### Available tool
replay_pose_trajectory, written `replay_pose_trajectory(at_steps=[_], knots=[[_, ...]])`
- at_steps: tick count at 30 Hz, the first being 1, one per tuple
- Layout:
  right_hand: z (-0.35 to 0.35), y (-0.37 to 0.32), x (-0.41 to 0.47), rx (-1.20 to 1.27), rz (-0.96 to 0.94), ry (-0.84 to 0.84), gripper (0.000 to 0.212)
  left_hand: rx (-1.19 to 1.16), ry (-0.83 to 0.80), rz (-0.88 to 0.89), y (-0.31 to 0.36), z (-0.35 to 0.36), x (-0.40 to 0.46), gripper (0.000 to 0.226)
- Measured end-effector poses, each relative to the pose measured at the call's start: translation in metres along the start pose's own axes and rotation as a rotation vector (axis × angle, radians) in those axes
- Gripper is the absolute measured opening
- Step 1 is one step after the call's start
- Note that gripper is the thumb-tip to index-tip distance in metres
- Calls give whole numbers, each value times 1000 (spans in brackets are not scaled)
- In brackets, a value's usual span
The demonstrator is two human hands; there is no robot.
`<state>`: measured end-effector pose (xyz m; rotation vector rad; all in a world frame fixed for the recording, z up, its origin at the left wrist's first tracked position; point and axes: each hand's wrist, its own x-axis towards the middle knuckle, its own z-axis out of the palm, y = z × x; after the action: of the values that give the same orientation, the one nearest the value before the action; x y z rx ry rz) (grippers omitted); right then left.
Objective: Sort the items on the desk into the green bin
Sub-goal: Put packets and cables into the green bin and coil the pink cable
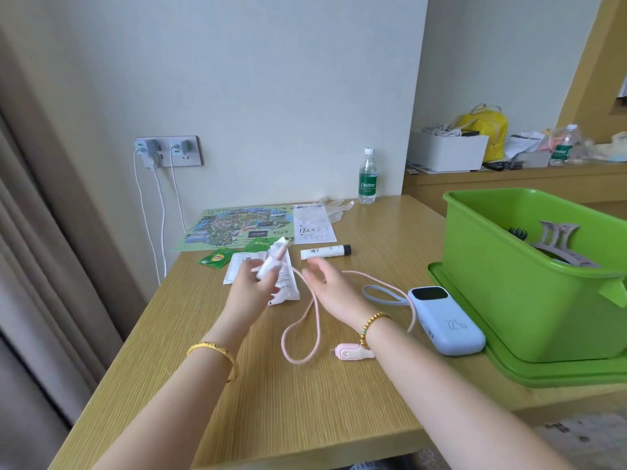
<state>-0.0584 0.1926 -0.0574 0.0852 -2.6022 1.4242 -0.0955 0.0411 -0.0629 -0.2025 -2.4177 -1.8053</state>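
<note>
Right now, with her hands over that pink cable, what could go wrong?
The pink cable lies in a loop that runs on to the blue power bank; lifting it with the right hand might drag the bank. The left hand holds a white packet loosely and may drop it. The water bottle could tip during long reaches.

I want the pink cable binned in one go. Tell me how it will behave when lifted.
The pink cable lies in a loose loop on the desk, so it is probably floppy and will dangle. Its plug end may swing and catch on the green bin rim. It looks thin, so likely light; gathering it first seems wise.
</note>
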Motion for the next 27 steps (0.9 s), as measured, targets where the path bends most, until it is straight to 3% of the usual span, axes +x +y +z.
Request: replay_pose_trajectory(at_steps=[3, 6, 8, 11, 18, 21, 27], knots=[[6, -8, 10, 325, 30, 25, 23, -272, -176, -109, 3, 9, 3, 22], [6, -4, 22, 404, 37, 49, 21, -469, -278, -216, -4, 17, 8, 26], [5, 1, 29, 438, 64, 25, 19, -474, -316, -235, -8, 18, 14, 29], [2, 7, 39, 443, 77, -8, 18, -305, -410, -161, -13, 20, 20, 31], [2, 9, 43, 324, 97, 111, 15, -314, -194, -48, -12, 22, 24, 14], [0, 5, 40, 219, 69, 30, 31, 28, -46, 135, -15, 22, 30, 25], [2, 4, 35, 21, 48, -106, 23, 112, -72, 308, -19, 18, 33, 47]])
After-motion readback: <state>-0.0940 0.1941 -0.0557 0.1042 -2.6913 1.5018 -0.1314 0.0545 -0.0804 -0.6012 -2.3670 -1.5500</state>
